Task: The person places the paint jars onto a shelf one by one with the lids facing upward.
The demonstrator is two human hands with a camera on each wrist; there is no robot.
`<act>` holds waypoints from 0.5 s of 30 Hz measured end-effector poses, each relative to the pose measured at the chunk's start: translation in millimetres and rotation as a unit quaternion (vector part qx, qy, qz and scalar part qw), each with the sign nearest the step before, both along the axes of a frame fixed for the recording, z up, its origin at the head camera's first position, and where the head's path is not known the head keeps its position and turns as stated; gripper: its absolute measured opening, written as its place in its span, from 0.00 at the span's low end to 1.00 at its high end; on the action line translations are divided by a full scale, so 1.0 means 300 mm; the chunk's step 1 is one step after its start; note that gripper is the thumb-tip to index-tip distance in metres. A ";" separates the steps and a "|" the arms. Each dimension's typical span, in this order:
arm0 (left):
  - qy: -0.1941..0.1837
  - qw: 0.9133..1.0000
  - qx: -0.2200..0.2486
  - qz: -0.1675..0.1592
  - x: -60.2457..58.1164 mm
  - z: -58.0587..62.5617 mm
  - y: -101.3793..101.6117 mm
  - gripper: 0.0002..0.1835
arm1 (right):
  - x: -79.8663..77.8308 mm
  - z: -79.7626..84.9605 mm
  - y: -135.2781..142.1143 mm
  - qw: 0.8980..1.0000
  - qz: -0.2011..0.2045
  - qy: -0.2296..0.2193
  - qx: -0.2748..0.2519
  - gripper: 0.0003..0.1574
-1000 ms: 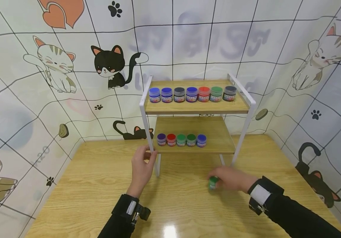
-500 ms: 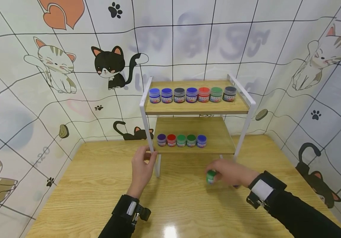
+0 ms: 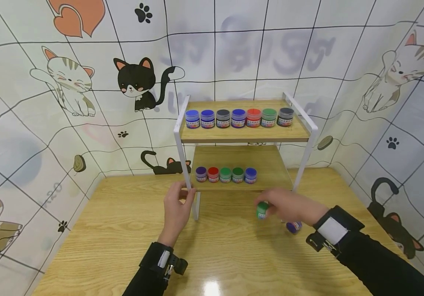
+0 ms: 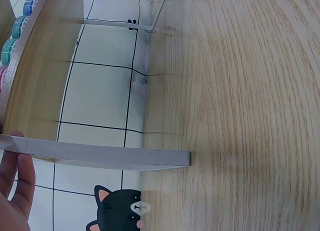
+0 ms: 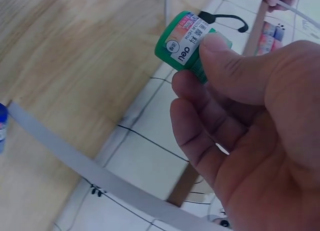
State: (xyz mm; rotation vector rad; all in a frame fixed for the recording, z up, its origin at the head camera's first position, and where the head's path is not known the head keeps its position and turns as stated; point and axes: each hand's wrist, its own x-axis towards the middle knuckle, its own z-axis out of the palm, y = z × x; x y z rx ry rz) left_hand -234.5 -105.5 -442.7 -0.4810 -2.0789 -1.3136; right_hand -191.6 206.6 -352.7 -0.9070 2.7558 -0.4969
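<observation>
My right hand (image 3: pixel 293 205) pinches a small green paint jar (image 3: pixel 262 210) between thumb and fingers, above the table and in front of the two-tier shelf rack's lower board (image 3: pixel 271 164). In the right wrist view the jar (image 5: pixel 181 40) is tilted, its printed label showing. With its thumb and fingers, my left hand (image 3: pixel 176 211) holds the rack's white left leg (image 3: pixel 179 154); the left wrist view shows fingertips (image 4: pixel 26 173) at that white frame (image 4: pixel 100 153). A blue-purple paint jar (image 3: pixel 294 227) lies tipped on the table below my right hand.
Several paint jars stand in a row on the upper board (image 3: pixel 212 133). Another row fills the left part of the lower board. Cat-patterned walls (image 3: pixel 234 53) enclose the wooden table (image 3: pixel 123 246) at the back and sides.
My right hand has lifted the green jar and carried it away from me toward the lower board. The tipped blue-purple jar has come into sight beneath it. My left hand stays put.
</observation>
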 end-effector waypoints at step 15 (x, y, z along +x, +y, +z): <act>0.002 1.000 -0.002 0.002 0.000 0.000 0.000 0.08 | -0.002 0.142 -0.014 1.000 0.000 0.025 -0.008 0.22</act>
